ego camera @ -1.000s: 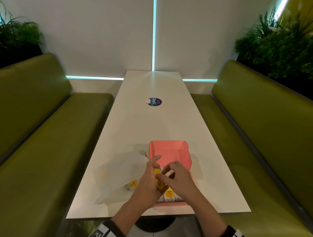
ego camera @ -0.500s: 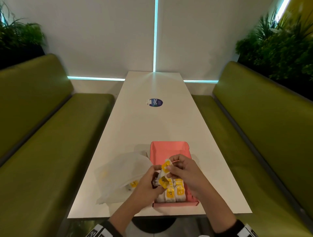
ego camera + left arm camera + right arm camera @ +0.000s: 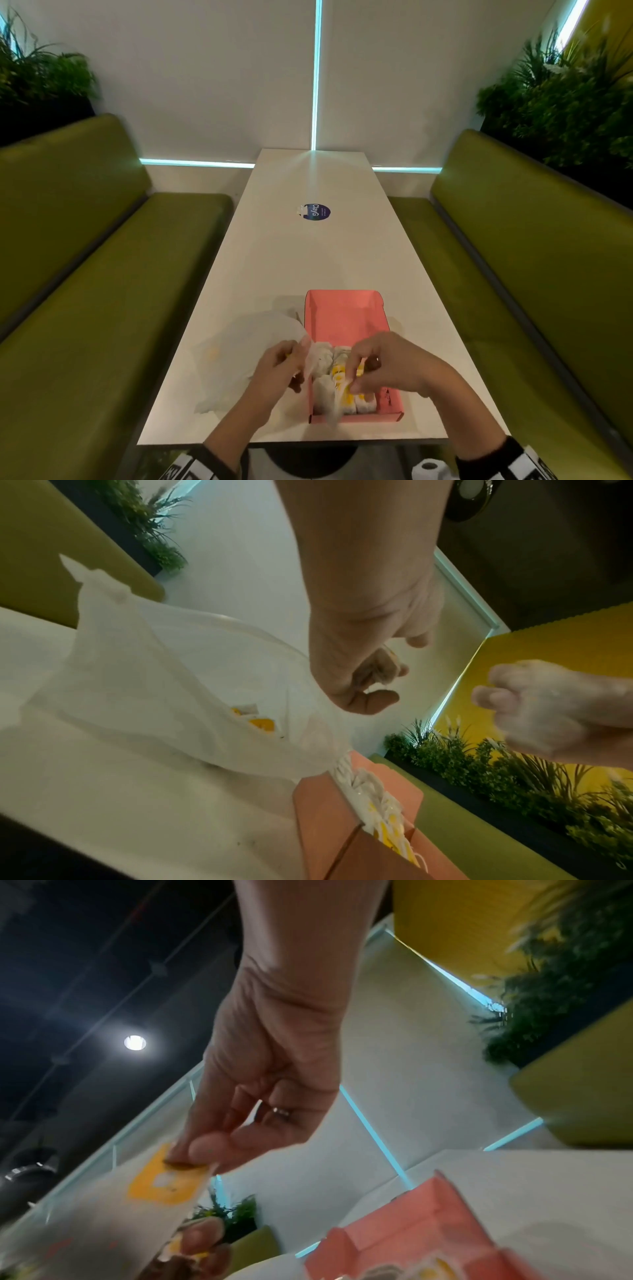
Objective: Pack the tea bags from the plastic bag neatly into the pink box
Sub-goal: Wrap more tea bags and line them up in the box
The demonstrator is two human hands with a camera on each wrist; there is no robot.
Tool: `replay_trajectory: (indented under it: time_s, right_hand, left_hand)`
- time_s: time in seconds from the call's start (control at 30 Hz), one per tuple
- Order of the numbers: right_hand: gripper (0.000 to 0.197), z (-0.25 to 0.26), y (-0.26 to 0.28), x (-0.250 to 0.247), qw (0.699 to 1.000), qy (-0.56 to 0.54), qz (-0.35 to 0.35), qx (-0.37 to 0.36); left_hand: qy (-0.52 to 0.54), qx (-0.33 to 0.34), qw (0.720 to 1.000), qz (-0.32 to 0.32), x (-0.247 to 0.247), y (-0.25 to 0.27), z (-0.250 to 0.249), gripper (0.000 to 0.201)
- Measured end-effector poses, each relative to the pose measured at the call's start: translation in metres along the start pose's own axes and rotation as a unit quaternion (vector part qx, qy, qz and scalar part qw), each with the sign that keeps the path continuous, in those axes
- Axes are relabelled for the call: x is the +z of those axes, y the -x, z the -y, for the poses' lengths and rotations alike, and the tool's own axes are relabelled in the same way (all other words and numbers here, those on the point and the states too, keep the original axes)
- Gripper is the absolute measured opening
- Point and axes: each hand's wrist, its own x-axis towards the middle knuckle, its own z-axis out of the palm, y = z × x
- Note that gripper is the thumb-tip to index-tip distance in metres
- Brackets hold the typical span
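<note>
Pink box [image 3: 344,317] lies low in the head frame's centre, its long axis running up the white table [image 3: 308,260], open lid at the upper end. Packed tea bags [image 3: 337,387] fill its lower end in rows. The right hand [image 3: 383,368] pinches a yellow-labelled tea bag [image 3: 164,1180] between thumb and fingertips, the bag hanging down over the box. The left hand [image 3: 277,371], fingers curled, seems to grip another bag; blurred. The plastic bag [image 3: 246,346] lies left of the box, touching it.

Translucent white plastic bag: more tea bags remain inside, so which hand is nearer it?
Left. The left hand touches the translucent white plastic bag; the right hand is over the pink box.
</note>
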Motion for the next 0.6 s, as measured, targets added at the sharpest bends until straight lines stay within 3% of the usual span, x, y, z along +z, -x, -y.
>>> replay_trajectory:
  time_s: [0.03, 0.07, 0.1, 0.13, 0.17, 0.27, 0.3, 0.4, 0.6]
  right_hand:
    - [0.019, 0.000, -0.001, 0.000, 0.999, 0.036, -0.009, 0.006]
    - [0.022, -0.004, -0.006, -0.001, 0.991, 0.090, -0.103, 0.007]
    - [0.024, -0.005, -0.010, -0.003, 0.962, 0.142, -0.233, 0.004]
    - [0.026, -0.004, -0.011, -0.004, 0.937, 0.168, -0.308, 0.007]
    - [0.026, -0.004, -0.011, -0.006, 0.937, 0.168, -0.307, -0.002]
    - [0.024, -0.003, -0.008, -0.003, 0.986, 0.157, -0.047, 0.011]
    - [0.025, -0.001, -0.005, -0.002, 0.986, 0.166, -0.020, 0.014]
    - [0.022, 0.002, -0.006, -0.003, 0.978, 0.177, -0.105, 0.012]
    - [0.018, 0.011, -0.002, 0.000, 0.993, 0.080, -0.082, -0.012]
  left_hand:
    - [-0.006, 0.007, 1.000, -0.029, 0.000, -0.001, -0.001, 0.042]
    - [-0.007, 0.013, 0.999, -0.052, 0.000, -0.003, 0.000, 0.041]
    - [0.003, 0.018, 0.998, -0.067, -0.001, -0.004, 0.000, 0.039]
    - [0.009, 0.024, 0.997, -0.071, 0.000, -0.004, -0.001, 0.036]
    - [0.012, 0.033, 0.997, -0.068, 0.000, -0.004, -0.001, 0.034]
    - [-0.024, 0.059, 0.997, -0.041, 0.003, -0.002, -0.007, 0.025]
    - [-0.039, 0.067, 0.997, -0.029, 0.004, -0.002, -0.008, 0.021]
    - [-0.051, 0.086, 0.995, 0.009, 0.008, 0.000, -0.012, 0.015]
    - [-0.088, 0.107, 0.988, 0.075, 0.017, 0.006, -0.020, 0.009]
